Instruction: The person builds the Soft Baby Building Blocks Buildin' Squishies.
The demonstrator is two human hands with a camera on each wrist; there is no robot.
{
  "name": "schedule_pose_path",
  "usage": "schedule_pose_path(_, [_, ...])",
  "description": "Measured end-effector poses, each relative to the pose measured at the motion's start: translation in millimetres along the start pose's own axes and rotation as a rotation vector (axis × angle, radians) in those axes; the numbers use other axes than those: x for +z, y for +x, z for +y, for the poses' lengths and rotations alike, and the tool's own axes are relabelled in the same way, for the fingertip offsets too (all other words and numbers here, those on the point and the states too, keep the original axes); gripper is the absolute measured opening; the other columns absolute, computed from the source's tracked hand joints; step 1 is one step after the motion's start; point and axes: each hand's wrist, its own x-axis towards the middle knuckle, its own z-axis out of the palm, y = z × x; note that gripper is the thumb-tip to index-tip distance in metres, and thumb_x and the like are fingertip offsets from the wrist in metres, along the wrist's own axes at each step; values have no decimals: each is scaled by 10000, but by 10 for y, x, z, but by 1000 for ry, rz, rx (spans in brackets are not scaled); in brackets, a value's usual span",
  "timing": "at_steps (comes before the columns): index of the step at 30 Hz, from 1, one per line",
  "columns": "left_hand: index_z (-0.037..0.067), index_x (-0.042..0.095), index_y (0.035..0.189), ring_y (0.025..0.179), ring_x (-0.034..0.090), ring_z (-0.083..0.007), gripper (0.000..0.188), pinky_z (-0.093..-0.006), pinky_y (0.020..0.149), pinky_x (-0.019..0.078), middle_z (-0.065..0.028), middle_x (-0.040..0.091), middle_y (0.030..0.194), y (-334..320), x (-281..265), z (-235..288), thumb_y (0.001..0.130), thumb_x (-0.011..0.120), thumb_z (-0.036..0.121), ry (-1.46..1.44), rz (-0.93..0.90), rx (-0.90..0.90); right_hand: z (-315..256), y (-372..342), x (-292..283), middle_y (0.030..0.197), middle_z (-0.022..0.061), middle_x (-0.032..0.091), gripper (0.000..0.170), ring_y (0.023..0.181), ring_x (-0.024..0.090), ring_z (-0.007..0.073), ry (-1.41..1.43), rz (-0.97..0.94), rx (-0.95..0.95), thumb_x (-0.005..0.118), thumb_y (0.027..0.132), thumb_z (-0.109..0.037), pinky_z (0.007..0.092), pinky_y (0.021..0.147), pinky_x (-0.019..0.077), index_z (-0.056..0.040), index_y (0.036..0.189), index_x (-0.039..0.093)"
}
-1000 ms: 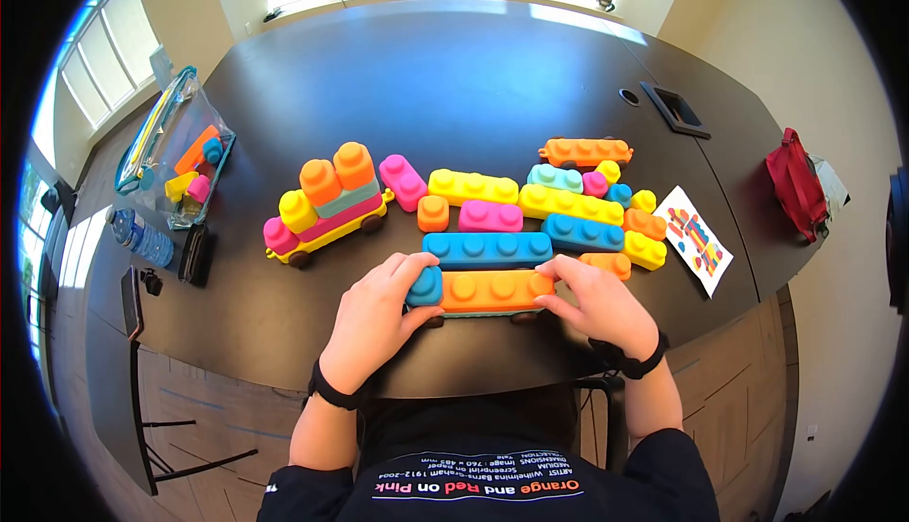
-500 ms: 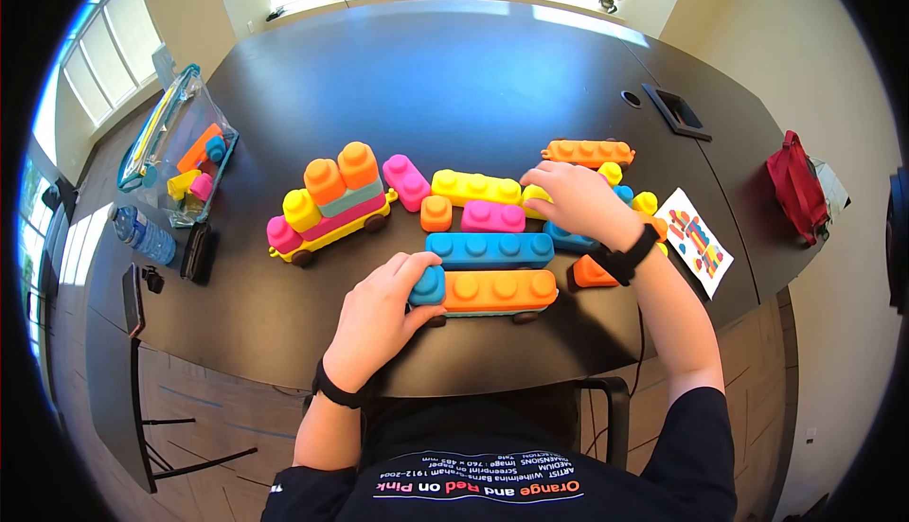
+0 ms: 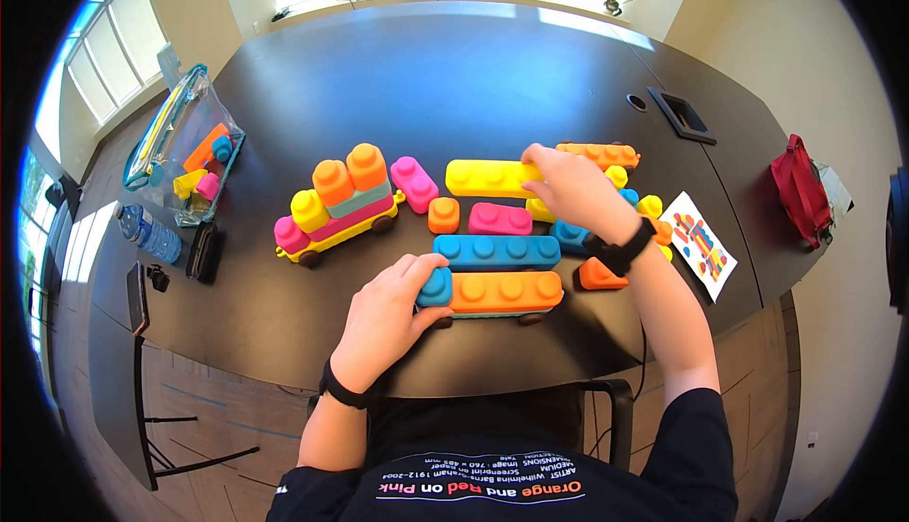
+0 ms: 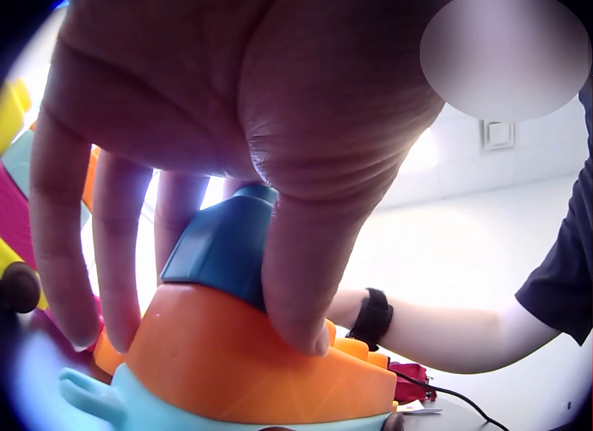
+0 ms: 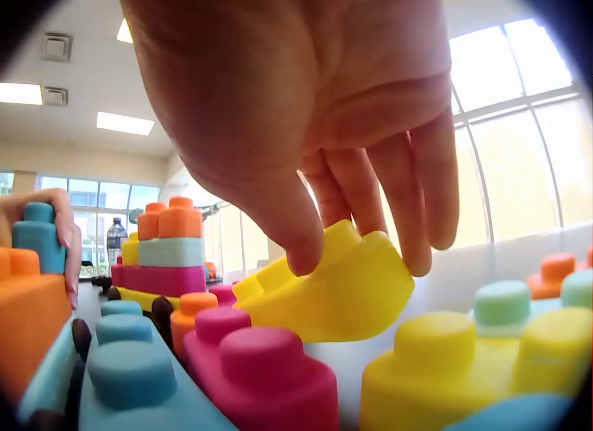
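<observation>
My left hand (image 3: 383,314) pinches a small blue block (image 3: 436,287) between thumb and fingers. That block sits on the left end of a long orange block (image 3: 507,292), which rests on a light-blue wheeled base (image 4: 139,403). Farther back, my right hand (image 3: 585,195) grips the right end of a long yellow block (image 3: 488,178). In the right wrist view the yellow block is tilted, with the thumb on its near side. Between the two hands lie a long blue block (image 3: 497,252) and a pink block (image 3: 500,219). A small orange block (image 3: 443,215) sits left of the pink one.
A yellow wagon (image 3: 355,238) stacked with blocks stands at the left, a pink block (image 3: 415,184) beside it. More blocks and an orange wagon (image 3: 601,155) lie right, near a printed sheet (image 3: 699,247). A clear bag (image 3: 194,110), water bottle (image 3: 150,233) and red bag (image 3: 797,191) stand farther out.
My right hand has left the orange block's right end, reached forward and taken hold of the long yellow block, which has shifted. My left hand has stayed on the small blue block.
</observation>
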Motion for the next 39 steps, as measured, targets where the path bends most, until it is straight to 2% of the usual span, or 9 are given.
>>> schedule_pose_path(6, [150, 602, 1308, 985, 692, -348, 534, -456, 778, 575, -80, 654, 1073, -1, 11, 3, 849, 858, 242, 7, 1, 5, -109, -712, -310, 1029, 147, 734, 277, 921, 757, 297, 476, 162, -15, 752, 973, -137, 364, 857, 606, -7, 1191, 640])
schedule_pose_path(10, [142, 592, 1319, 1011, 695, -347, 553, -455, 797, 579, -82, 664, 1103, -8, 37, -13, 846, 860, 243, 3, 13, 5, -226, -1122, -341, 1161, 115, 730, 295, 1028, 753, 237, 642, 4, 47, 739, 953, -70, 349, 923, 627, -3, 1227, 652])
schedule_pose_path(13, [140, 586, 1326, 1018, 696, -348, 563, -455, 803, 580, -84, 667, 1115, -7, 35, -25, 845, 862, 240, 2, 8, 6, -291, -1248, -281, 1068, 112, 735, 274, 935, 762, 223, 607, 2, 35, 750, 972, -118, 337, 842, 623, -17, 1208, 655])
schedule_pose_path(16, [120, 599, 1309, 1040, 697, -380, 559, -458, 842, 580, -112, 685, 1158, -1, 11, 18, 833, 876, 212, -17, -6, -24, -333, -1278, -170, 1077, 110, 726, 278, 899, 757, 223, 544, 30, 59, 747, 976, -135, 335, 806, 610, -40, 1221, 657])
schedule_pose_path(17, [101, 614, 1291, 1061, 697, -411, 553, -459, 882, 579, -139, 703, 1198, 4, 1, 31, 820, 891, 186, -34, -14, -56, -337, -1284, -166, 1112, 122, 721, 297, 917, 744, 276, 528, 0, 76, 754, 979, -170, 359, 823, 591, -57, 1236, 659])
schedule_pose_path(20, [130, 587, 1313, 1021, 697, -354, 549, -461, 804, 579, -92, 670, 1118, -6, 34, 2, 850, 861, 243, -5, 9, -4, -514, -1223, -272, 1138, 100, 723, 342, 1028, 727, 245, 433, -68, 14, 754, 960, -102, 350, 893, 590, -45, 1287, 672])
schedule_pose_path(27, [131, 592, 1310, 1019, 696, -355, 544, -460, 811, 578, -94, 671, 1115, -9, -3, 5, 852, 861, 246, -1, 4, -14, -437, -1180, 3, 1188, 155, 714, 386, 1063, 708, 364, 544, -40, -94, 750, 987, -175, 405, 906, 567, -93, 1356, 670])
schedule_pose_path(29, [97, 615, 1277, 1053, 698, -408, 537, -458, 877, 577, -143, 703, 1187, 4, -27, 32, 825, 890, 188, -24, -24, -61, -462, -1181, -8, 1190, 152, 713, 387, 1063, 707, 361, 541, -47, -80, 753, 985, -177, 406, 906, 566, -97, 1355, 670])
schedule_pose_path(39, [94, 620, 1265, 1050, 695, -408, 527, -457, 873, 575, -138, 702, 1171, 0, -32, 28, 819, 890, 171, -39, -10, -61, -464, -1226, 118, 1212, 158, 681, 388, 1123, 675, 365, 579, 23, -82, 747, 988, -148, 407, 951, 549, -83, 1359, 655])
